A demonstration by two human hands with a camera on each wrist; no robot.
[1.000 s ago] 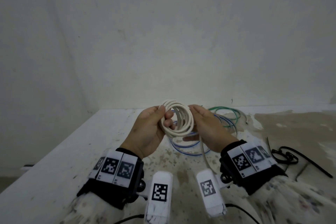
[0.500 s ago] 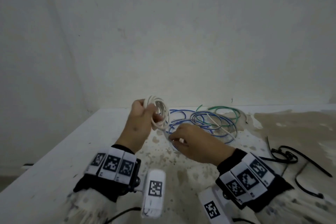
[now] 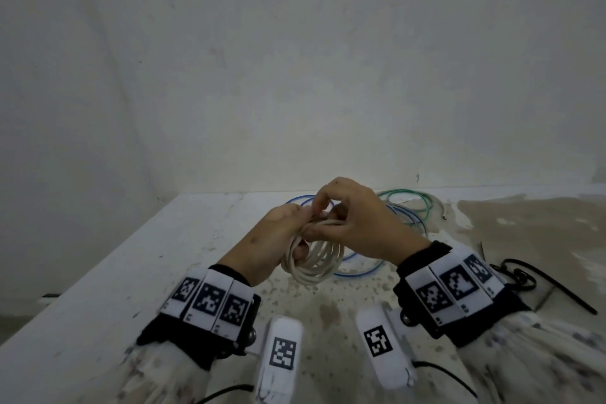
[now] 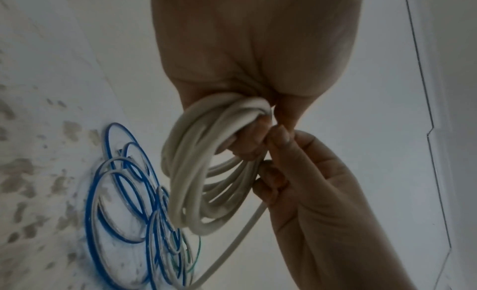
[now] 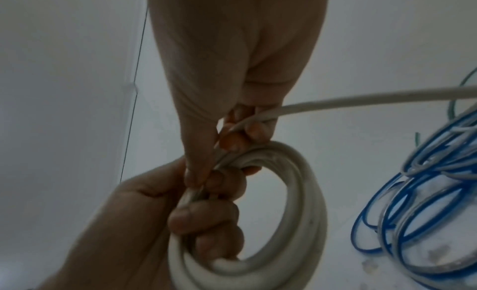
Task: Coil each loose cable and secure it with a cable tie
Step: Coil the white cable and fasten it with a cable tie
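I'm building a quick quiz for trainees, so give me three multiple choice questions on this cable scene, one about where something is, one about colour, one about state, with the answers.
1. Where do the black cable ties lie?
A. on the table, at the person's right
B. inside the white coil
C. on the wall

2. What colour is the coil being held?
A. red
B. white
C. black

3. How does the white coil stand now?
A. flat on the table, untouched
B. gripped in the left hand, no tie on it
C. hung on a hook

Answers:
1 A, they rest on the table beyond the right wrist.
2 B, the wrist views show pale white loops.
3 B, the left hand grips the loops, the right hand pinches the tail, and no tie shows.
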